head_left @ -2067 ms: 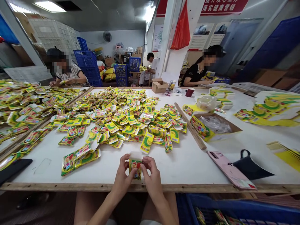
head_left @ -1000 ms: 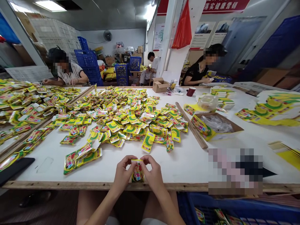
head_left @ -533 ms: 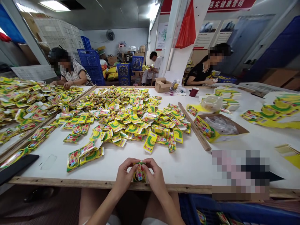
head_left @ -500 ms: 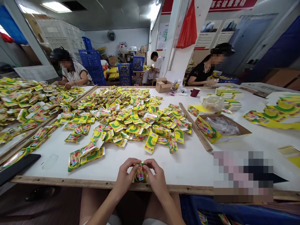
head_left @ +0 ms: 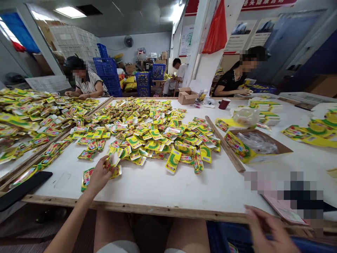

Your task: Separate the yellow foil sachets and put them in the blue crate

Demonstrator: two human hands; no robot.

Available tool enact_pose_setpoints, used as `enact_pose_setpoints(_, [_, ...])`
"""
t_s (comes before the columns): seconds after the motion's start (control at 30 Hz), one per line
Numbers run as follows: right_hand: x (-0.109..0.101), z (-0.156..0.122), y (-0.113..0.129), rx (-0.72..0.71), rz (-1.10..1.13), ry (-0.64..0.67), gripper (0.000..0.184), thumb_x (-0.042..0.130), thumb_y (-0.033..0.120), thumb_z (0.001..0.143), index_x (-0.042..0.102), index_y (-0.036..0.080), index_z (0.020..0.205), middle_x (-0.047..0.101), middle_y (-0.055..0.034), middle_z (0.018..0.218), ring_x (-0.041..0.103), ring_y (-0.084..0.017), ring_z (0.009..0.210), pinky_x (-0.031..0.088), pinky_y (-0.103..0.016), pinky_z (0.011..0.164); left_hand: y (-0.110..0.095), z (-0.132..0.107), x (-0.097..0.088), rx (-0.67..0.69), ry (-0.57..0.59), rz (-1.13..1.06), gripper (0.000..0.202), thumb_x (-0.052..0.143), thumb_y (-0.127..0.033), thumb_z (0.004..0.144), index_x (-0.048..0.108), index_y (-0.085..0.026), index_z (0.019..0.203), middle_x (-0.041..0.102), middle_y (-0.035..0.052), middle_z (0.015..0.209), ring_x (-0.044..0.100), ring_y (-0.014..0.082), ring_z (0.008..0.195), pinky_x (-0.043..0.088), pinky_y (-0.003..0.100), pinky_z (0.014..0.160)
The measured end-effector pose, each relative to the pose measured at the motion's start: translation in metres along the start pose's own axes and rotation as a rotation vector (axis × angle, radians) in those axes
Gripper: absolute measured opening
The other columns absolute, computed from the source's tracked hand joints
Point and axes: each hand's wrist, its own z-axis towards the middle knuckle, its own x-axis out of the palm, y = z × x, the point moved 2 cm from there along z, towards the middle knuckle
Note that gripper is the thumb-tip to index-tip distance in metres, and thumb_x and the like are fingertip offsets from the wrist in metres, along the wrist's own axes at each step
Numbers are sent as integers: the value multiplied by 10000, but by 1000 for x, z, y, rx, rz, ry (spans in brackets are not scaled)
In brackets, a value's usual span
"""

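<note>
My left hand (head_left: 100, 175) reaches to the left of the table and closes its fingers on a small yellow-and-green carton (head_left: 113, 160) with an open white flap. Beside and under that hand, another carton (head_left: 86, 179) lies flat. A heap of the same small cartons (head_left: 155, 137) spreads beyond it. My right hand (head_left: 267, 232) is at the lower right, over the table's front edge near a blue crate (head_left: 223, 233). Its fingers are apart and somewhat blurred, and no carton shows in them.
Wooden strips (head_left: 225, 144) divide the white table (head_left: 147, 189). To the right stands an open box (head_left: 259, 144) holding clear plastic. A dark phone-like slab (head_left: 26, 188) lies at the left edge. Several people work beyond the table.
My hands have parted. The left moved left to the cartons and took hold of one; the right swung right over the crate, and the carton they held together has left view.
</note>
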Motion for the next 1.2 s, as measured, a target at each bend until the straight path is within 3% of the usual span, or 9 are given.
enact_pose_setpoints(0.1, [62,-33,50,-19,220,202,323,565,533,800,666,232,857,707,-88,872,655,-276,809,501,-359,714,-52,-28,37,-22,8,-275,564,690,-445,734,465,-223,1201,599,30,963,624,205,826,518,348,749])
enact_pose_setpoints(0.2, [117,-62,100,-104,474,412,254,554,440,867,639,216,951,701,-82,961,663,-241,878,524,-331,784,-99,-61,86,-8,67,-457,581,760,-397,674,501,-202,1156,600,45,976,615,207,864,507,337,773])
enact_pose_setpoints(0.3, [150,-76,125,-129,620,540,266,584,368,864,571,202,1072,689,-82,997,665,-217,881,540,-315,786,-121,-87,121,24,137,-527,562,752,-294,683,495,-188,1171,580,70,1044,602,225,962,495,360,843])
enact_pose_setpoints(0.37, [160,-77,127,-112,637,553,277,588,330,858,536,197,1095,688,-71,952,667,-201,822,547,-307,761,-123,-97,132,36,185,-557,577,719,-250,711,457,-187,1220,566,92,1123,598,231,1019,489,370,885])
enact_pose_setpoints(0.57, [168,-73,111,-67,673,498,230,532,304,898,508,203,1103,684,-68,978,667,-186,824,549,-289,741,-112,-107,124,24,390,-684,566,577,-284,858,311,-266,1357,621,71,1149,654,202,981,511,359,860])
enact_pose_setpoints(0.77, [170,-66,110,-176,673,614,217,500,271,906,610,204,1080,693,-62,1005,663,-197,869,545,-302,787,-106,-107,122,-23,378,-786,478,553,-320,891,311,-291,1302,661,49,1107,685,191,927,534,345,808])
enact_pose_setpoints(0.97, [168,-50,117,-276,596,654,170,505,267,895,660,204,865,683,-46,872,644,-197,817,519,-292,754,-105,-98,122,-21,466,-751,277,566,-375,881,531,-222,1109,693,56,1015,687,200,866,543,311,741])
enact_pose_setpoints(1.07, [172,-47,121,-284,611,618,179,525,279,891,644,203,780,670,-53,872,635,-211,884,507,-306,801,-107,-93,121,17,429,-699,232,589,-384,860,608,-197,995,694,70,1025,674,215,917,539,332,813])
enact_pose_setpoints(1.2, [177,-51,120,-191,711,609,186,526,259,896,613,207,1052,687,-40,895,654,-185,816,532,-297,763,-107,-93,121,38,295,-762,288,622,-352,837,574,-218,1088,667,74,1087,649,216,1014,523,364,897])
